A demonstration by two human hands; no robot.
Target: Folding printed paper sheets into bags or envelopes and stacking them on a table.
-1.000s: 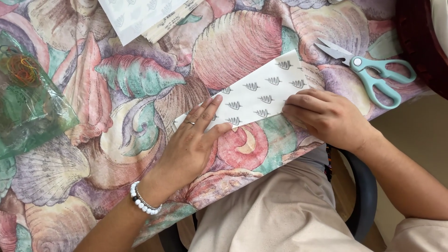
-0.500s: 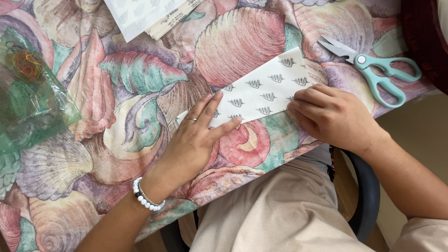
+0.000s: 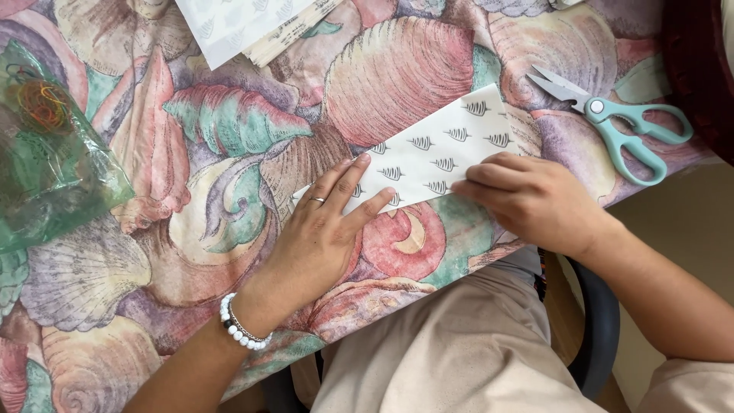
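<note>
Patterned paper strip (image 3: 437, 157) flat near the table's front edge, pinned under both flat palms: left hand (image 3: 321, 233) on its left end, right hand (image 3: 527, 199) on its lower right; teal scissors (image 3: 623, 122) at the right edge

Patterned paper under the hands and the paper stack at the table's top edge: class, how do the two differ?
The patterned paper lies wholly in view, pressed flat by the left hand and right hand; the paper stack is untouched and cut off by the picture's edge. The paper looks a single folded piece; the stack shows several layers. Both are white with small dark motifs.
</note>
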